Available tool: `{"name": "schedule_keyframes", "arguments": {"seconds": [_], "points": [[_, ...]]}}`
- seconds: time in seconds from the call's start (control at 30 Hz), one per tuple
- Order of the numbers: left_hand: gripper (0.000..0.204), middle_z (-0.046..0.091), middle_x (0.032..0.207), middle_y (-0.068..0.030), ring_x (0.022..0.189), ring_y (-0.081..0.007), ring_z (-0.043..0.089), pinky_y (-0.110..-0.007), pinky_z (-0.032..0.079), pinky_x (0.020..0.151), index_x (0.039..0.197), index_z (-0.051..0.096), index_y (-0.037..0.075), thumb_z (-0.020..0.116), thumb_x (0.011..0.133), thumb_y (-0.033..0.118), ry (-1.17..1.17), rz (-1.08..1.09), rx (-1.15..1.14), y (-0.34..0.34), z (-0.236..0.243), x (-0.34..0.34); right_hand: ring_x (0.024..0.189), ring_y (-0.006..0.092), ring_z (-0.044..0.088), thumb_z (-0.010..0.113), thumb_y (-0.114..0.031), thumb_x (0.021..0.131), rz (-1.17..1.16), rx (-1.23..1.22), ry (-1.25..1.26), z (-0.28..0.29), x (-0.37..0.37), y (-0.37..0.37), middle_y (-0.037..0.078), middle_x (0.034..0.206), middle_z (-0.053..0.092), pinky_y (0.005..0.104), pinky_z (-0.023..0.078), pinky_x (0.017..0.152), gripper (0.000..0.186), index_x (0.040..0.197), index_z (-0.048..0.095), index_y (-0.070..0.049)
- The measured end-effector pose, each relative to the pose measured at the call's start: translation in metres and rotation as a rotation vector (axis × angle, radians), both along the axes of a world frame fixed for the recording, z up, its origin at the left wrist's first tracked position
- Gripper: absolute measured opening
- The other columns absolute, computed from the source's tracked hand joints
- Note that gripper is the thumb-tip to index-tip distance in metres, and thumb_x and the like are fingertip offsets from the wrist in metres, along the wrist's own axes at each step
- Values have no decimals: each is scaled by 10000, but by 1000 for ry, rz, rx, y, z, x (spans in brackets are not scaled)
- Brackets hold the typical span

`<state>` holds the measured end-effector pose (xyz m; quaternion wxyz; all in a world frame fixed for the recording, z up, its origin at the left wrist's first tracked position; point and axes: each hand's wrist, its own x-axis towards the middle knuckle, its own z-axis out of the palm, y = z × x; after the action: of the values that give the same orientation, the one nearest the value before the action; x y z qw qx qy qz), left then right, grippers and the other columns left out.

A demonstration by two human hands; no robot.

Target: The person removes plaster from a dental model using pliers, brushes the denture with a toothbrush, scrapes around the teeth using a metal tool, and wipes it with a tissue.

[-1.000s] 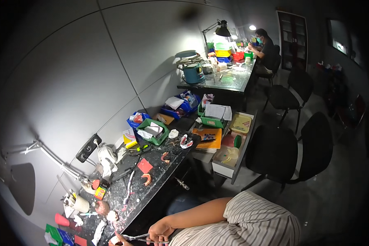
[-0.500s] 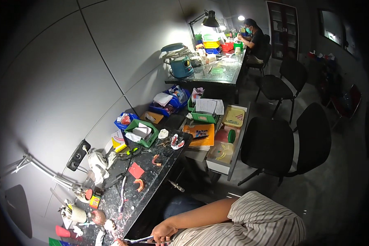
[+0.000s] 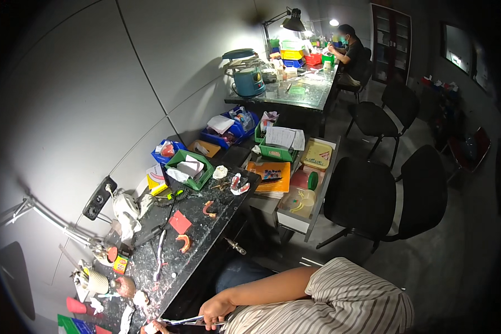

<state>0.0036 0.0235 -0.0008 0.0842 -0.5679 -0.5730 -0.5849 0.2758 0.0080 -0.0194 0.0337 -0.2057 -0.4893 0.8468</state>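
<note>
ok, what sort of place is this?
Probably a dental lab: a white-and-red dental model and an orange-pink arch lie on the near bench, and a lamp lights another bench beyond.

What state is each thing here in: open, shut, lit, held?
Right bare hand: closed around long slim silver metal tool.
Left bare hand: partly out of frame, grip unclear.
Grey drawer with white front: open.
Black metal desk lamp: seemingly lit.
Nearest green plastic bin: open-topped, holding white papers.
Tall brown-framed cabinet: apparently shut.
</note>
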Motion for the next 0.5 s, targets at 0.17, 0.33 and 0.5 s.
{"name": "schedule_keyframes", "arguments": {"seconds": [0.17,0.33,0.5], "points": [[341,637,932,-188,807,-290,622,-408,512,735,1007,589,-61,744,886,217,-11,-2,4,-23,2,-2,828,152,614,673,-124,859,134,127,-33,17,10,7,50,807,645,318,483,720,126,927,667,-18],[334,629,900,-163,754,-262,615,-385,516,668,972,568,-43,707,917,256,-29,-49,26,-22,11,0,700,163,610,667,-66,816,105,335,-35,32,16,8,71,737,644,341,461,638,79,834,664,11],[342,620,867,-137,702,-234,608,-363,519,602,936,547,-25,669,949,294,-88,-269,136,-25,38,-10,796,185,623,678,-106,823,243,416,-95,52,35,6,90,849,680,350,472,745,188,958,678,25]]}}
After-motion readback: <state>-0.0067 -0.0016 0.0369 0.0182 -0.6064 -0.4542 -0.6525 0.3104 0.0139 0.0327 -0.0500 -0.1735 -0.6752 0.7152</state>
